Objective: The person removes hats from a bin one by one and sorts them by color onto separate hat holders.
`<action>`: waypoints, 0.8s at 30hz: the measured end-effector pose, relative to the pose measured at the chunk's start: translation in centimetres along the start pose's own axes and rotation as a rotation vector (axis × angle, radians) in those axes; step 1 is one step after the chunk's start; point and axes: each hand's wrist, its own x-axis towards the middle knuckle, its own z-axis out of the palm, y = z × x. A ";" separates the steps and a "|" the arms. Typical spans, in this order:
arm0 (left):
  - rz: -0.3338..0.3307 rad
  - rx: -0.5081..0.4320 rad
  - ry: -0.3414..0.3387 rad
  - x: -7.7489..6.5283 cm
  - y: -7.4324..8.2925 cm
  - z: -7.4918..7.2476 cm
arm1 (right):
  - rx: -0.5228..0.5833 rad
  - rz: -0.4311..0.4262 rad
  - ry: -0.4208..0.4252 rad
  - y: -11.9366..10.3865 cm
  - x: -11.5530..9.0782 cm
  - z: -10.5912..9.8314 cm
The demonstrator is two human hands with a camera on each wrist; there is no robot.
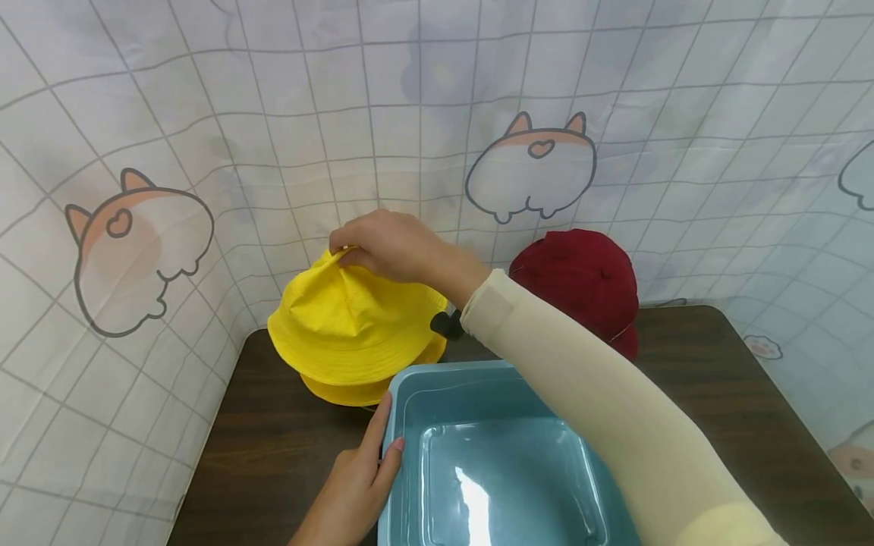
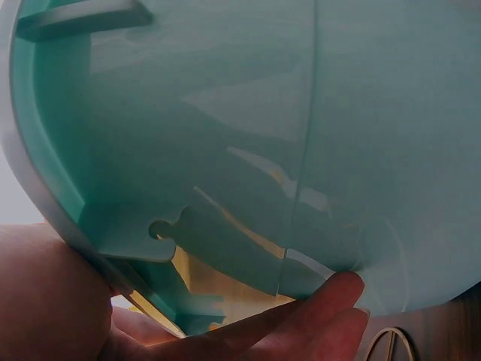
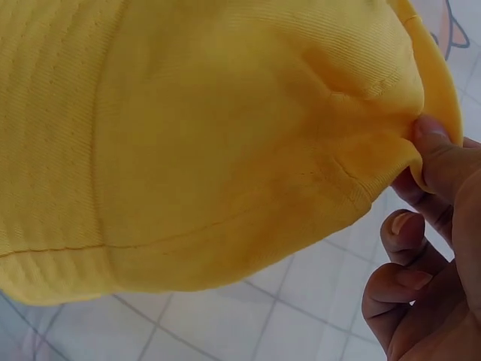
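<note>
My right hand (image 1: 392, 246) pinches the crown of a yellow bucket hat (image 1: 341, 334) between thumb and fingers, drawing the cloth up into a peak. In the right wrist view the hat (image 3: 225, 150) fills much of the picture, its crown bunched at the thumb. A second yellow brim (image 1: 355, 393) shows beneath the first hat. My left hand (image 1: 355, 481) holds the left wall of a blue plastic basin (image 1: 403, 379), thumb at the rim. In the left wrist view its fingers (image 2: 338, 301) lie against the basin's outer wall.
Dark red caps (image 1: 580, 280) sit at the back right, partly behind my right sleeve (image 1: 587, 379). A small black object (image 1: 447, 324) lies between the hats. The dark wooden table (image 1: 266, 447) backs onto a grid-patterned cloth (image 1: 307, 114) with cartoon animals.
</note>
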 end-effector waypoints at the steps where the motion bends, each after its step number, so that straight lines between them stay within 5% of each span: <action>1: 0.001 0.004 0.003 0.0 0.0 0.0 | 0.000 0.000 0.002 0.0 -0.1 0.2; 15: -0.006 0.002 -0.007 0.0 0.2 0.0 | -0.037 0.137 0.124 0.2 -0.7 1.2; 24: -0.023 -0.024 -0.030 0.1 0.2 0.0 | 0.040 0.078 0.092 0.7 -1.2 1.6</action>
